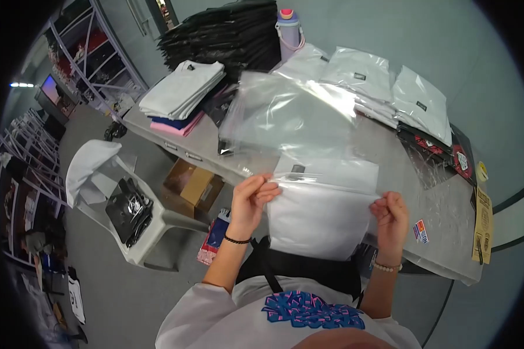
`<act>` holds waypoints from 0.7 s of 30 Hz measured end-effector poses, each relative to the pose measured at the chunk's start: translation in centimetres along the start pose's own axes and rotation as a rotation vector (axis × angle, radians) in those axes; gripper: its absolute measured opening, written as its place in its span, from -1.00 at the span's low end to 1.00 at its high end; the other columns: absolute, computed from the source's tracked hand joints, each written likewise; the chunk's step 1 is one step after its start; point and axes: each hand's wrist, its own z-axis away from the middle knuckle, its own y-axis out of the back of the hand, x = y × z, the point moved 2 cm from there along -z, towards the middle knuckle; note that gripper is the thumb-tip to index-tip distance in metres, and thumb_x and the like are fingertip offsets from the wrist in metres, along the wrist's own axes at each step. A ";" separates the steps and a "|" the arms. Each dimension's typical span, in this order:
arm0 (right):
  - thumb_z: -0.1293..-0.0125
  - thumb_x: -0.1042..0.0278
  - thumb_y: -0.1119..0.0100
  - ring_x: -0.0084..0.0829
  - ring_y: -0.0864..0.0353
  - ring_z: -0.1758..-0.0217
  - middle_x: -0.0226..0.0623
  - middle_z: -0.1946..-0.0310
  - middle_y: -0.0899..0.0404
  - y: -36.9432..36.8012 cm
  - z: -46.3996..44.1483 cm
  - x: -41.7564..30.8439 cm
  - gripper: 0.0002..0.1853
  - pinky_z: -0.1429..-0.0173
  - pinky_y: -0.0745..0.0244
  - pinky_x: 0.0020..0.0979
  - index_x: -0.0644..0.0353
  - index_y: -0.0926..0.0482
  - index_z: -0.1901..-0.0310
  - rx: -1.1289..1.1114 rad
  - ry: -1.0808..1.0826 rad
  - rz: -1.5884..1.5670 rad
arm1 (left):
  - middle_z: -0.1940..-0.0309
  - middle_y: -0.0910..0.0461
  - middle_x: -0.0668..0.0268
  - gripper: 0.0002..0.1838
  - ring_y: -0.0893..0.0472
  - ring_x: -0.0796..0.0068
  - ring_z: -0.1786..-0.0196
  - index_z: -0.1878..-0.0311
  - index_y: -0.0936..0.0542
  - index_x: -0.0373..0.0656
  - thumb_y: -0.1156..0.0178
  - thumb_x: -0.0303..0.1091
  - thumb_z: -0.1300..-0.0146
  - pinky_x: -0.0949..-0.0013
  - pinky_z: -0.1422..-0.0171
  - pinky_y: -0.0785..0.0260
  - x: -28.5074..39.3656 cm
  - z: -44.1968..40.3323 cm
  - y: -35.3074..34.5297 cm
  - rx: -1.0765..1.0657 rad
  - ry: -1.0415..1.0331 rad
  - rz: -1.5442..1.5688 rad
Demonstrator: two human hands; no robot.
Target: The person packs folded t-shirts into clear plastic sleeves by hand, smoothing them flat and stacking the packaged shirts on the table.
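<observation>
A folded white garment in a clear plastic bag hangs partly over the table's near edge, with a small dark label near its top. My left hand pinches the bag at its left side, by the open-looking upper edge. At the right side, my right hand holds the same edge between closed fingers. Just beyond, a stack of clear empty bags lies on the table.
White folded garments sit back left beside a black stack and a bottle. Bagged white garments line the back right. A white chair and cardboard box stand left; a yellow strip lies at the right edge.
</observation>
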 end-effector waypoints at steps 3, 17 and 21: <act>-0.41 0.17 0.05 -0.41 -0.61 0.47 -0.24 0.53 -0.60 0.9 -0.1 -0.6 -0.67 0.26 -0.54 -0.42 0.29 -0.54 0.32 -0.146 -0.021 -0.077 | 0.47 -0.64 0.04 -0.50 -0.69 0.14 0.38 0.23 -0.55 -0.48 0.04 -0.09 -0.35 0.35 0.20 -0.60 0.2 0.2 0.5 -0.115 0.001 0.007; -0.40 0.52 0.05 -0.63 -0.36 0.49 -0.36 0.51 -0.42 -0.6 1.7 -1.1 -0.96 0.34 -0.35 -0.59 0.28 -0.39 0.17 -0.146 0.263 0.484 | 0.55 -0.55 0.35 -0.82 -0.56 0.60 0.50 0.03 -0.41 -0.25 -0.01 -0.54 -0.32 0.55 0.41 -0.35 4.6 1.0 -1.0 -0.146 -0.075 -0.664; -0.44 0.53 0.18 -0.64 -0.21 0.55 -0.42 0.57 -0.27 -2.1 3.1 1.3 -0.98 0.41 -0.24 -0.60 0.24 -0.26 0.19 0.025 0.513 0.647 | 0.63 -0.47 0.28 -0.86 -0.51 0.50 0.58 0.08 -0.17 -0.21 0.11 -0.55 -0.36 0.46 0.46 -0.30 4.4 2.0 -2.8 0.010 -0.262 -1.035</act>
